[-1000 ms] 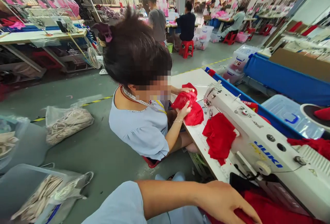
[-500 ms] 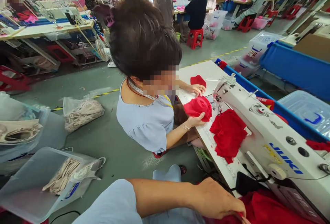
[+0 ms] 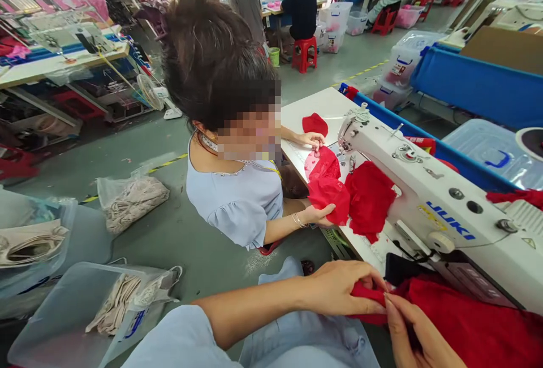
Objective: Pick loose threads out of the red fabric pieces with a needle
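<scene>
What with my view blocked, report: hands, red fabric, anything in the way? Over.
Left hand pinching red fabric edge; right hand gripping it alongside. Fabric bunched beside sewing machine. Co-worker seated close ahead, clear of it.

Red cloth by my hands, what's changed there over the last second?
Your right hand has come into view from below and joined your left hand; both now pinch the edge of the red cloth, where before only the left rested on it. The co-worker's near hand has drawn a red piece back toward the table edge. The sewing machine and the red pile stayed put.
</scene>
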The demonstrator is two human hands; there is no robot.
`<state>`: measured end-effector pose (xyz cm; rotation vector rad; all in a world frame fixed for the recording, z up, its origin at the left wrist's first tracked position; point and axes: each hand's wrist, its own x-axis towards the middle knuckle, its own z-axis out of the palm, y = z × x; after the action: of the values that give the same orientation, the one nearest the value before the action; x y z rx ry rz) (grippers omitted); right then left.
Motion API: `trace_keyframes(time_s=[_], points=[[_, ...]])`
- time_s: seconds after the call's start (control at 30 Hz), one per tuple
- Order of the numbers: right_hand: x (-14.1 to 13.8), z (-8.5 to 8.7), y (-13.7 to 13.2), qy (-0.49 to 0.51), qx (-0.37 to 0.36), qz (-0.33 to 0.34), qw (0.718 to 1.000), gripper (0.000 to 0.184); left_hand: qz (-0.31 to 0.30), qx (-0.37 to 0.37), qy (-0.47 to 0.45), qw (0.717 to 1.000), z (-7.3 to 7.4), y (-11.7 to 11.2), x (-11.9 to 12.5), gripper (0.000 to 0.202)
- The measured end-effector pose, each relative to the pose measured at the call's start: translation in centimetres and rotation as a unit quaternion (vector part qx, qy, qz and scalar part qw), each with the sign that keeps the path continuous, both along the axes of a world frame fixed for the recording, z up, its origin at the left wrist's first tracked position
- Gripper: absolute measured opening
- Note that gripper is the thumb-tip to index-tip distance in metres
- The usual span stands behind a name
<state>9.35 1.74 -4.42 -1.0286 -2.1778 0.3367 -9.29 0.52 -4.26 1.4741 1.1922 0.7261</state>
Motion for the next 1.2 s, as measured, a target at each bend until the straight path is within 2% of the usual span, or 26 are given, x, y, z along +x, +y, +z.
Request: trace_keyframes(time_s=[0.07, 0.13, 0.23, 0.4, 0.53, 0.63, 0.73, 0.9, 1.0, 1.2], points=[[-0.1, 0.7, 0.2, -0.018, -0.002, 0.013, 1.0, 0.018, 0.046, -0.013, -0.038, 0.998, 0.6, -0.1, -0.1, 0.03], [-0.2, 1.3, 0.3, -0.017, -0.021, 0.016, 0.999, 0.019, 0.08, -0.018, -0.077, 0.994, 1.1, -0.3, -0.1, 0.019], [-0.6, 2.2, 0.2, 0.021, -0.061, 0.005, 0.998, 0.017, 0.1, -0.031, -0.116, 0.988, 1.9, -0.5, 0.0, 0.016], [-1.1, 3.0, 0.1, 0.111, -0.153, -0.032, 0.982, 0.013, 0.088, -0.066, -0.133, 0.985, 2.8, -0.3, 0.5, 0.019], [-0.6, 2.9, 0.2, 0.179, -0.237, -0.057, 0.953, 0.013, 0.054, -0.028, -0.066, 0.996, 2.9, 0.6, 1.3, 0.017], [0.2, 2.6, 0.1, 0.196, -0.268, -0.083, 0.94, 0.015, 0.04, -0.017, -0.064, 0.997, 2.6, 1.2, 2.1, 0.023], [0.9, 2.4, 0.0, 0.197, -0.28, -0.102, 0.934, 0.016, 0.028, -0.047, -0.084, 0.995, 2.4, 1.5, 2.9, 0.029], [1.8, 2.5, -0.3, 0.194, -0.283, -0.12, 0.932, 0.015, 0.039, -0.059, -0.101, 0.992, 2.4, 2.0, 4.2, 0.018], [2.4, 2.5, -0.6, 0.184, -0.276, -0.128, 0.935, 0.014, 0.019, -0.068, -0.099, 0.993, 2.3, 2.6, 4.9, 0.024], [3.3, 2.8, -1.1, 0.116, -0.247, -0.158, 0.949, 0.015, -0.014, -0.089, -0.096, 0.991, 2.3, 3.4, 5.8, 0.017]])
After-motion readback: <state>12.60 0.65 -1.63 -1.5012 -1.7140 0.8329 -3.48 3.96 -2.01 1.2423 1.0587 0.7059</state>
